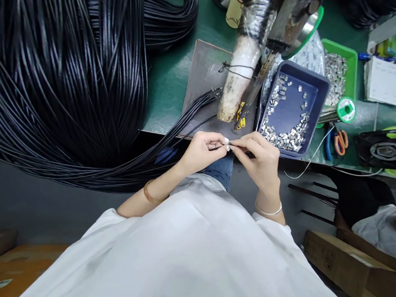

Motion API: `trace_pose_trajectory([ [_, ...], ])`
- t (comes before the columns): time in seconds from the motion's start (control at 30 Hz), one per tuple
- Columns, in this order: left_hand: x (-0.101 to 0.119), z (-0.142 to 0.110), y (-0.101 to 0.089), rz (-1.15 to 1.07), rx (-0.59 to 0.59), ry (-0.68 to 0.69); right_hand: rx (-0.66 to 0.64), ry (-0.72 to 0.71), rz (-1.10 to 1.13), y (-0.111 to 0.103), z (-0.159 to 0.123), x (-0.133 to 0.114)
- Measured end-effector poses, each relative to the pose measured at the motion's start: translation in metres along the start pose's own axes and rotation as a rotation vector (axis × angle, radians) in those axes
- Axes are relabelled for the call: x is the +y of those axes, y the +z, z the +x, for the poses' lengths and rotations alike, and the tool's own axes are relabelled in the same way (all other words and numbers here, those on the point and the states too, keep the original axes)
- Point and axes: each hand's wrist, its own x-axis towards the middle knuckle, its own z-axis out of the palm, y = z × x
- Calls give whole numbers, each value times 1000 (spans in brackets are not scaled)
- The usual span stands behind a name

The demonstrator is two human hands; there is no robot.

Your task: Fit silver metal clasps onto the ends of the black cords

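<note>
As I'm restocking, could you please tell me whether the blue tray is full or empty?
Partly full: the blue tray holds metal pieces, but its middle is bare.

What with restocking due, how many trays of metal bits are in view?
2: the blue tray, beside and beyond the right hand, and the green tray, to the right of the blue one. More may be hidden.

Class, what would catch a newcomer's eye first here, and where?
The huge bundle of black cables fills the upper left. Near the centre, the left hand and right hand come together, pinching a tiny item. Right of centre, a blue tray holds scattered metal pieces.
</note>
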Motion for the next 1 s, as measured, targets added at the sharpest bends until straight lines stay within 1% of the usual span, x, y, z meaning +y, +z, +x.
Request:
trace_pose_trajectory([
  [0.1, 1, -1, 0, -11, 0, -38, -64, -7, -57, 7, -1, 1],
  [0.17, 4, -1, 2, -42, 21, -59, -32, 11, -132, 11, -2, 1],
  [0.23, 7, 0, 3, -90, 64, -58, 94, 74, -171, 13, -3, 2],
  [0.3, 9, 1, 5, -126, 101, -35, 300, 161, -128, 13, -6, 2],
  [0.37, 11, 3, 6, -137, 122, -7, 501, 191, 8, 12, -9, 1],
  [0.4, 11, 4, 6, -138, 128, 6, 572, 188, 87, 12, -10, 1],
  [0.43, 11, 5, 7, -139, 132, 17, 614, 183, 160, 12, -10, 0],
  [0.47, 11, 5, 6, -137, 135, 29, 625, 185, 217, 13, -10, -1],
  [0.5, 11, 6, 6, -135, 139, 43, 609, 195, 251, 14, -10, -1],
  [0.53, 11, 7, 6, -130, 139, 56, 572, 213, 266, 15, -10, -2],
  [0.63, 10, 8, 6, -112, 130, 90, 412, 248, 252, 22, -8, -2],
  [0.7, 9, 10, 6, -99, 137, 99, 363, 244, 226, 27, -7, -3],
  [0.87, 10, 12, 8, -78, 191, 62, 432, 137, 138, 35, -6, -3],
  [1.0, 11, 13, 9, -57, 198, 56, 428, 130, 83, 37, -5, -1],
])
